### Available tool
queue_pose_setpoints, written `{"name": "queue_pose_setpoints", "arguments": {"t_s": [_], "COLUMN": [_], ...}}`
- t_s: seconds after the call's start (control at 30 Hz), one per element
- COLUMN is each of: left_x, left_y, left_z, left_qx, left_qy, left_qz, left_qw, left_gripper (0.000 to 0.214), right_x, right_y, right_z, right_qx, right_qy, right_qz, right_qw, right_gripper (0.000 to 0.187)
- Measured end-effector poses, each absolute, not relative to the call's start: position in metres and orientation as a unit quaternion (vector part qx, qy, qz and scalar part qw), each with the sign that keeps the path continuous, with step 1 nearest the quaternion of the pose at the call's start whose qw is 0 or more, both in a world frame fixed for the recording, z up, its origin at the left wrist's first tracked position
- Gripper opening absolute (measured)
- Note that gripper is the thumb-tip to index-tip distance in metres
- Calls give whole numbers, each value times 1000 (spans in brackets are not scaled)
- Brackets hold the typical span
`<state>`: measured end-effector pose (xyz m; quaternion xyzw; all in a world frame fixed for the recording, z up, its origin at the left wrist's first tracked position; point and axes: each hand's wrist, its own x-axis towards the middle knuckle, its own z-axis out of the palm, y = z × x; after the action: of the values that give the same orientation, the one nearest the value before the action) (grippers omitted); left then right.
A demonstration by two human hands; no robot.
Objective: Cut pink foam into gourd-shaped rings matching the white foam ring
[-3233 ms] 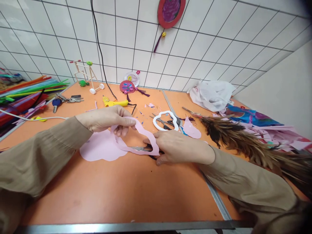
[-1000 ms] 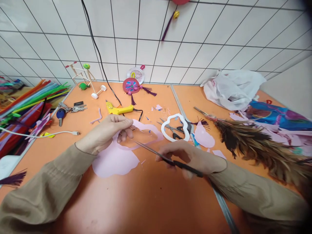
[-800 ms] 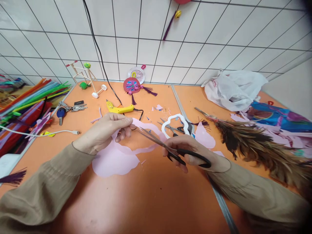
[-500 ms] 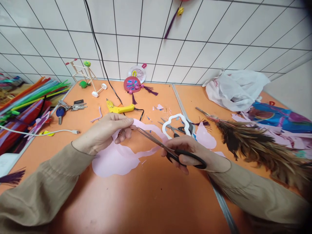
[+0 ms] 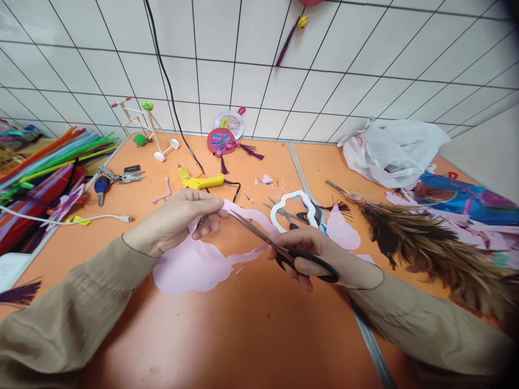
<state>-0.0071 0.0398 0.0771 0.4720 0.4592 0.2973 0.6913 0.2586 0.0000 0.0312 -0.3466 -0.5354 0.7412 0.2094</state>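
Note:
My left hand (image 5: pixel 190 213) pinches the upper edge of a pink paper sheet (image 5: pixel 194 270) between thumb and fingers. The sheet has wavy edges, and a curved strip of it runs round to the right. Black-handled scissors (image 5: pixel 259 233) are in my right hand (image 5: pixel 312 251), fingers through the handles. Their blades point up and left, the tips lying at the paper just beside my left fingertips. Right behind my right hand lies a white scalloped frame (image 5: pixel 279 208) over a second pair of scissors (image 5: pixel 300 217).
A yellow glue gun (image 5: pixel 203 181) with a black cord lies behind my left hand. Keys (image 5: pixel 101 186) and colourful pipe cleaners (image 5: pixel 60 156) are on the left. A feather duster (image 5: pixel 413 237), a white plastic bag (image 5: pixel 397 151) and a pink paper piece (image 5: pixel 343 229) are on the right.
The scissors' handles have shifted slightly left and the blades look a little closer together. My left hand keeps its hold on the paper. The whole view has shifted slightly.

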Motion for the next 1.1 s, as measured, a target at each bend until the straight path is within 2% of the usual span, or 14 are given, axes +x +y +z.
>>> {"name": "queue_pose_setpoints", "arguments": {"t_s": [0.37, 0.6, 0.8, 1.1], "left_x": [-7, -6, -5, -8], "left_y": [40, 40, 39, 40], "left_z": [76, 77, 79, 78], "left_qx": [470, 466, 467, 479], "left_qy": [465, 464, 464, 460], "left_qz": [289, 280, 280, 276], "left_qw": [692, 700, 699, 695], "left_gripper": [25, 34, 33, 34], "right_x": [255, 257, 257, 256], "right_y": [0, -1, -1, -2], "right_z": [38, 31, 34, 34], "right_qx": [-371, -381, -379, -371], "right_qy": [-539, -536, -551, -545], "right_qz": [731, 728, 721, 724], "right_qw": [195, 195, 182, 203], "right_gripper": [36, 36, 33, 29]}}
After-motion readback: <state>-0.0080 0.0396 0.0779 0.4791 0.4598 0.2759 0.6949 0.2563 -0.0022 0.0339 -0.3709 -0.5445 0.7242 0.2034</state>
